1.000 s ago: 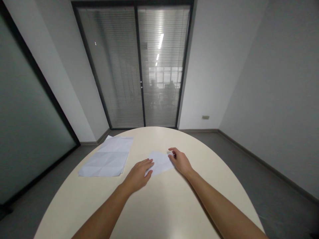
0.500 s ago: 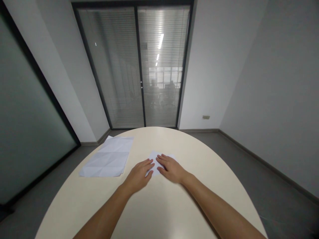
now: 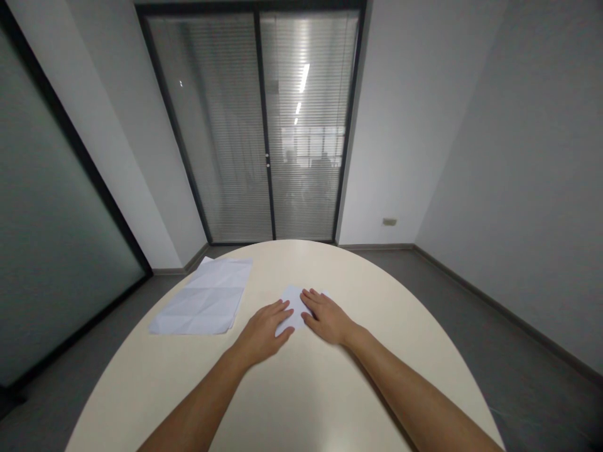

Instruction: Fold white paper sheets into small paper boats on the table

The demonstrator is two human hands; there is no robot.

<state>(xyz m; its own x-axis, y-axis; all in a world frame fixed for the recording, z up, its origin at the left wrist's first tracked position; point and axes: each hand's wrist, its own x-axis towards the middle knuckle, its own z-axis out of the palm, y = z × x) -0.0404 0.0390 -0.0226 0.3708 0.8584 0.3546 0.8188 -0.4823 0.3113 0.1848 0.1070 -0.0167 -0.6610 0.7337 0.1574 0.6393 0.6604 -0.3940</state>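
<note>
A small sheet of white paper [image 3: 294,307] lies flat on the table, partly covered by both hands. My left hand [image 3: 264,331] rests on its left edge with the fingers stretched out and the thumb apart. On the paper's right side lies my right hand [image 3: 326,317], palm down, fingers extended and pointing to the upper left. A bare strip of the paper shows between the two hands. How the paper is folded under the hands cannot be made out.
A stack of creased white sheets [image 3: 202,301] lies at the left of the round cream table [image 3: 301,389]. Beyond the table's curved edge stand a glass door with blinds [image 3: 306,188] and grey walls. A wall socket [image 3: 389,221] sits low on the far wall.
My right hand has slid slightly to the right over the paper, widening the gap between the hands. My left hand has barely shifted; its thumb reaches a little further right.
</note>
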